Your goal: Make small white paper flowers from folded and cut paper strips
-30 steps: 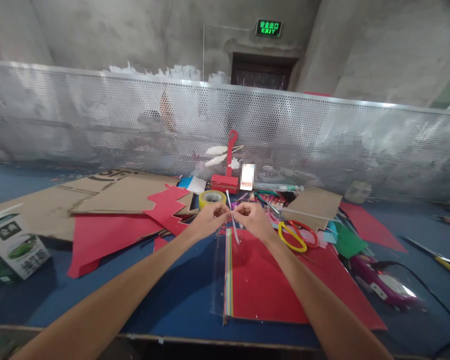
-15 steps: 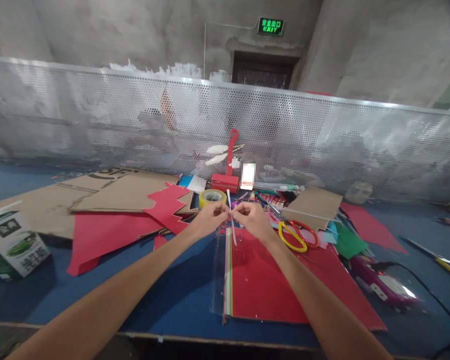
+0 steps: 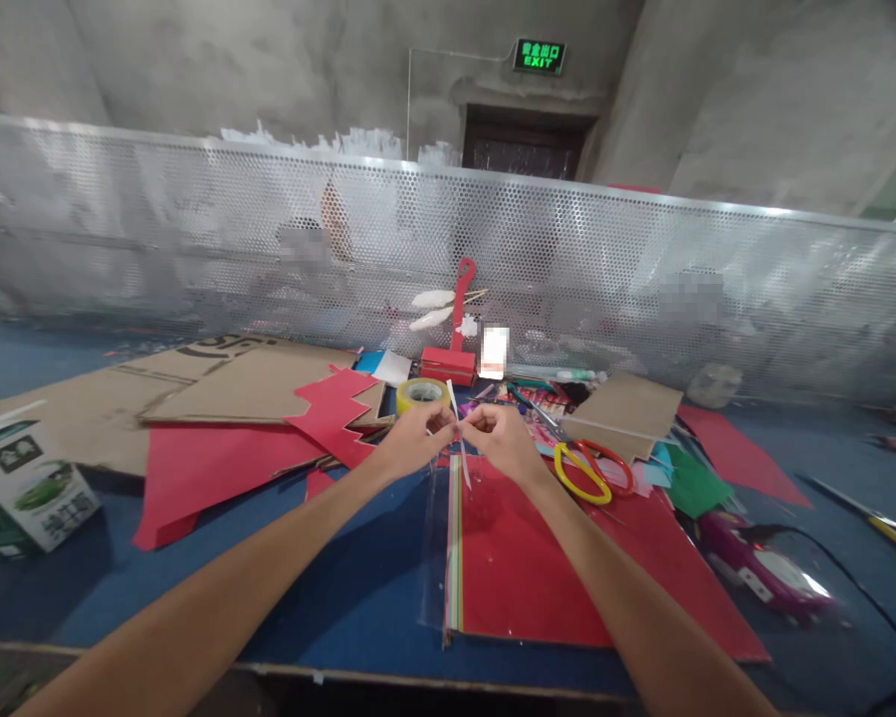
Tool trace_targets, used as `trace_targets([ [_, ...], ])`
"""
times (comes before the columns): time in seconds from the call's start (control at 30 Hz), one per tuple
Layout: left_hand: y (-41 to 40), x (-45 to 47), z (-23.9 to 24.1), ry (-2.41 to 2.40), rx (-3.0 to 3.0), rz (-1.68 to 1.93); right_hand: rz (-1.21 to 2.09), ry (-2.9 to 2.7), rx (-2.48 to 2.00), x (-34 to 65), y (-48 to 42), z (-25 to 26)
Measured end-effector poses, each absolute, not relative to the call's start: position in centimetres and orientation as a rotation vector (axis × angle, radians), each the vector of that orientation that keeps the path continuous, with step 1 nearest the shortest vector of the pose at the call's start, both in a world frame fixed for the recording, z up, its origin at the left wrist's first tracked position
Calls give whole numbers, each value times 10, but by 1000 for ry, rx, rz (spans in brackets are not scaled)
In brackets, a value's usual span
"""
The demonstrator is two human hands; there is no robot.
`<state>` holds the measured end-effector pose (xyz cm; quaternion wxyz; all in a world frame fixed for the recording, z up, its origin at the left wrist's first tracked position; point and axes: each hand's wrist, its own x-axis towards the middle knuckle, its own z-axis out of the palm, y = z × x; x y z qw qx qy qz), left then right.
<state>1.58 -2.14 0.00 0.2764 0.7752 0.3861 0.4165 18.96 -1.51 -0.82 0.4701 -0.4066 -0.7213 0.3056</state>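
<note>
My left hand (image 3: 410, 436) and my right hand (image 3: 502, 438) meet above the blue table (image 3: 329, 588), both pinching a thin white strip (image 3: 458, 435) that stands nearly upright between their fingertips. Below them lies a pack of coloured paper (image 3: 515, 558) with a red sheet on top, inside a clear sleeve. A roll of yellow tape (image 3: 421, 392) sits just behind my left hand. Yellow and red scissors (image 3: 588, 470) rest to the right of my right hand.
Cardboard sheets (image 3: 194, 388) and red paper cut-outs (image 3: 216, 460) cover the left side. A green and white carton (image 3: 26, 488) stands at the far left. A purple glue gun (image 3: 754, 563) with a black cord lies at right. A perforated metal screen (image 3: 642, 269) runs along the back.
Both hands stay together on the strip; its lower end has shifted slightly and my fingers have adjusted their pinch. Nothing else on the table has moved.
</note>
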Motion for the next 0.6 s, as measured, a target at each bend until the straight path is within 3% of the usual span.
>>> trace_targets([
  [0.6, -18, 17, -4, 924, 1785, 1082, 819, -1740, -990, 190, -14, -7],
])
